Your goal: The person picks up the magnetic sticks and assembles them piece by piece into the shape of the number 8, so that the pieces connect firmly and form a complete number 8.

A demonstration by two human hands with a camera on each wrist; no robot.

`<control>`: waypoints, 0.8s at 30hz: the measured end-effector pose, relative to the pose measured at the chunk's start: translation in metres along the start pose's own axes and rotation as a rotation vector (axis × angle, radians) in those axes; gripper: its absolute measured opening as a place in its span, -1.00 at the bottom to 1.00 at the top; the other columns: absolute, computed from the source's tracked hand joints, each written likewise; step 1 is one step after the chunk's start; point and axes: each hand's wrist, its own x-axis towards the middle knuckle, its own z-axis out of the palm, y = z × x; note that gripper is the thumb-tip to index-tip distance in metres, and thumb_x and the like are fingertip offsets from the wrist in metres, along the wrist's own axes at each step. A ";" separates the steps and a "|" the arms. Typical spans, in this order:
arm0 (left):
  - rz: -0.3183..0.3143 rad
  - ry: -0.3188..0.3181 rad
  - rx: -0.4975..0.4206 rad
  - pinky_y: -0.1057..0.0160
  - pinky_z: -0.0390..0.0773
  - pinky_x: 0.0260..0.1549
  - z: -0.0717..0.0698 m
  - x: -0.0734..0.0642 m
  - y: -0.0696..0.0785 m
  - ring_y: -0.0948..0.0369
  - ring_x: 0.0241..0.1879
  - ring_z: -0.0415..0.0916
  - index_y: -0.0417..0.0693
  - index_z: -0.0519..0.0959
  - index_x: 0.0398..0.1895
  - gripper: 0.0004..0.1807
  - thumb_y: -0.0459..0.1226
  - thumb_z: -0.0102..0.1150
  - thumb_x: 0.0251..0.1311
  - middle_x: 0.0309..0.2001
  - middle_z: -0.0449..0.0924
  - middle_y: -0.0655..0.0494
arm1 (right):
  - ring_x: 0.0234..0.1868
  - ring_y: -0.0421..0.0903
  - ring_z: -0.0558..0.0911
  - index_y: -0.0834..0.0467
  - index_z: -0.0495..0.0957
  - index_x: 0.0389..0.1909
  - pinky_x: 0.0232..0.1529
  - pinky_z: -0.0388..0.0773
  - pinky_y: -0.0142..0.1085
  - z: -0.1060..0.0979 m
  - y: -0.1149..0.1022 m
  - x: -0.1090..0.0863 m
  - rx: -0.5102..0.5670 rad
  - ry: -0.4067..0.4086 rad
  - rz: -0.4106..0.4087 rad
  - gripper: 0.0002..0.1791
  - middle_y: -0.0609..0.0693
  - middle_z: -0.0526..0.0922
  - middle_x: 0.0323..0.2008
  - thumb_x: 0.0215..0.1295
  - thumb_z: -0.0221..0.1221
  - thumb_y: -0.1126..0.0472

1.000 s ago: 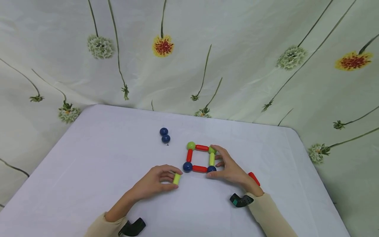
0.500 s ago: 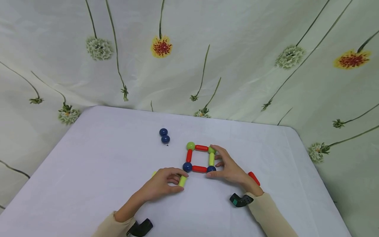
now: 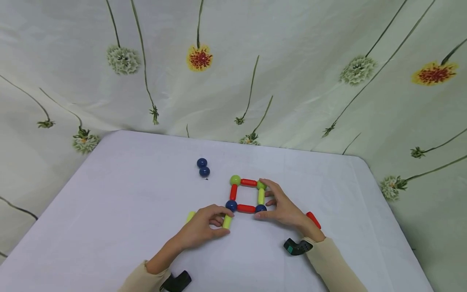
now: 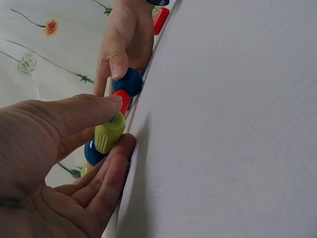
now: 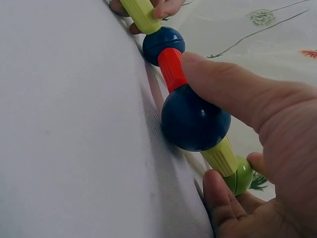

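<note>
My left hand (image 3: pixel 206 224) pinches a yellow-green magnetic building rod (image 3: pixel 227 222) between thumb and fingers. The rod's far end meets the near-left blue ball (image 3: pixel 231 205) of a square made of rods and balls. Two green balls, one a far-left green ball (image 3: pixel 235 179), form the far corners; red rods and a yellow-green side rod (image 3: pixel 261 196) link them to the blue ones. My right hand (image 3: pixel 281 207) holds the square's right side, its thumb at the near-right blue ball (image 5: pixel 195 118) and its fingers around the far-right green ball (image 5: pixel 240 176).
Two loose blue balls (image 3: pixel 203 167) lie together beyond the square to the left. Another yellow-green rod (image 3: pixel 190 216) shows partly behind my left hand. A loose red rod (image 3: pixel 313 220) rests beside my right wrist. White cloth covers the table (image 3: pixel 146 174).
My left hand has moved right with the yellow-green rod, bringing it up to the near-left blue ball. The rod behind that hand has come into view. My right hand stays put.
</note>
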 end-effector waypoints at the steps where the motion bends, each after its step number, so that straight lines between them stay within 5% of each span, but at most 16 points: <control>1: 0.006 0.004 0.012 0.41 0.60 -0.13 0.001 0.000 0.000 0.23 -0.18 0.57 -0.01 0.61 0.09 -0.59 -0.29 0.43 0.14 -0.06 0.56 0.09 | 0.20 0.00 0.41 -0.15 -0.01 0.57 0.13 0.50 -0.18 0.000 0.000 0.000 0.000 0.001 -0.001 0.15 0.04 0.11 0.46 0.05 0.51 0.03; 14: 0.010 0.022 0.093 0.39 0.56 -0.21 0.004 0.000 0.008 0.23 -0.26 0.48 0.00 0.61 0.06 -0.60 -0.32 0.43 0.13 -0.19 0.47 0.14 | 0.18 0.00 0.43 -0.15 -0.02 0.57 0.12 0.50 -0.18 0.000 0.000 -0.001 -0.008 0.004 0.003 0.15 0.05 0.11 0.46 0.05 0.51 0.01; 24: 0.010 0.058 0.161 0.39 0.55 -0.32 -0.004 -0.001 0.011 0.27 -0.29 0.49 0.07 0.61 0.07 -0.61 -0.27 0.42 0.16 -0.03 0.49 0.06 | 0.18 0.00 0.43 -0.16 -0.02 0.57 0.12 0.49 -0.18 0.000 -0.001 0.000 -0.007 -0.003 0.005 0.15 0.04 0.10 0.47 0.05 0.51 0.01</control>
